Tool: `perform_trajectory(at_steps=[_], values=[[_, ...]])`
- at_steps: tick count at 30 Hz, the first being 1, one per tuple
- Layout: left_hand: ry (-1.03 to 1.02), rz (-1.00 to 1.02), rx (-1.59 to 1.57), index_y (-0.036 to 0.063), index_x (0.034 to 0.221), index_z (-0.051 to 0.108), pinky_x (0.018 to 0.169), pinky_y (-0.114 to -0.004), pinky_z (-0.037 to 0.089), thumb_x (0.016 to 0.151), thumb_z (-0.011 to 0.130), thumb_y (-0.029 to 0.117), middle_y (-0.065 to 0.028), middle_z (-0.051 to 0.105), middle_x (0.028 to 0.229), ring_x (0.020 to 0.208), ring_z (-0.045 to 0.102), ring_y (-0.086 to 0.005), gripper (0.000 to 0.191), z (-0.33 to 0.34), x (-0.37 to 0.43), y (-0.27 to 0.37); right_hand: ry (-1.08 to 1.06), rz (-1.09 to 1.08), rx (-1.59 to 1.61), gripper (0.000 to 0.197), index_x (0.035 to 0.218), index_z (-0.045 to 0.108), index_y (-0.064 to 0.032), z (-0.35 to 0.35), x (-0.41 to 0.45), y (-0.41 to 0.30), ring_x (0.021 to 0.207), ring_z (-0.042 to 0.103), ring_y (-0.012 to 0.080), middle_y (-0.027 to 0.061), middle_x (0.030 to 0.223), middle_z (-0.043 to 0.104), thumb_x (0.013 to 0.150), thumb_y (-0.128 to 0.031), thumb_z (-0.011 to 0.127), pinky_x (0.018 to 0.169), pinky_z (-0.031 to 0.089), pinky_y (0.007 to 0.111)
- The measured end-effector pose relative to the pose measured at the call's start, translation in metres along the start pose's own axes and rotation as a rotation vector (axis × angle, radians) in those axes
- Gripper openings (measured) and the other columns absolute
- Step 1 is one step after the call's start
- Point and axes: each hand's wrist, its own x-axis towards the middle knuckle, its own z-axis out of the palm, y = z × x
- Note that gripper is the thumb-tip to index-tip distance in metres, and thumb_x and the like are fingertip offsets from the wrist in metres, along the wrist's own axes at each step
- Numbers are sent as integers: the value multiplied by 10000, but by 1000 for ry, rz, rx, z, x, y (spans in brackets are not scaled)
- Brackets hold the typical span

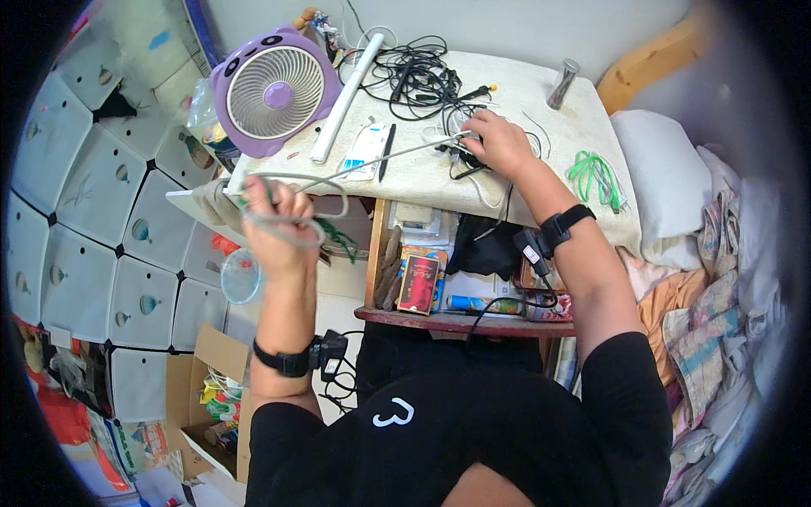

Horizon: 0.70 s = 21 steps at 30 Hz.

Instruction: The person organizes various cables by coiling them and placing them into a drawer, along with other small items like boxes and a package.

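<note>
My left hand (pixel 279 222) is closed on a looped grey cable (pixel 329 182), raised in front of the table's left front corner. From it the cable runs taut up to my right hand (pixel 497 142), whose thumb and fingers are at a pile of white and black cables; whether they pinch the cable is hard to see. A larger tangle of black cables (pixel 418 82) lies behind. A bundled green and white cable (pixel 595 177) rests at the table's right. Between my hands lie a black pen (pixel 387 152) and a white packet (pixel 366 151).
A purple fan (pixel 277 95) and a white roll (pixel 347 101) occupy the table's left side. A metal cylinder (pixel 562 83) stands at the back right. Below the tabletop, an open drawer (pixel 462 323) holds boxes and cans. An open cardboard box (pixel 218 355) is at lower left.
</note>
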Motion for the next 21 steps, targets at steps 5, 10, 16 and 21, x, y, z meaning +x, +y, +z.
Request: perform_trajectory(at_steps=[5,10,16,21], values=[[-106,60,185,102,672,367,379,-194,184,850,458,294,38,276,506,436,244,-51,277,8,5,14,25,-9,-14,199,873,588,-147,-9,-3,13,831,536,227,30,937,530,718,-269,569,693,441,354],[2,-205,693,93,787,481,389,-174,221,814,516,205,14,489,609,435,315,-46,120,-33,22,-23,-54,22,273,236,932,606,-111,4,-6,15,841,540,210,58,971,537,719,-211,592,719,436,286],[-208,-143,888,2,892,567,644,-212,390,826,457,46,-68,575,831,738,503,-104,136,-9,5,-81,-67,46,410,196,849,622,-94,5,-2,11,857,533,236,68,952,554,708,-223,580,758,423,300],[-357,-242,960,40,887,581,595,-239,407,786,490,38,-58,589,772,674,507,-107,135,11,4,-141,-49,-65,309,182,852,603,-96,14,-2,10,893,513,244,75,924,551,735,-196,505,781,413,321]])
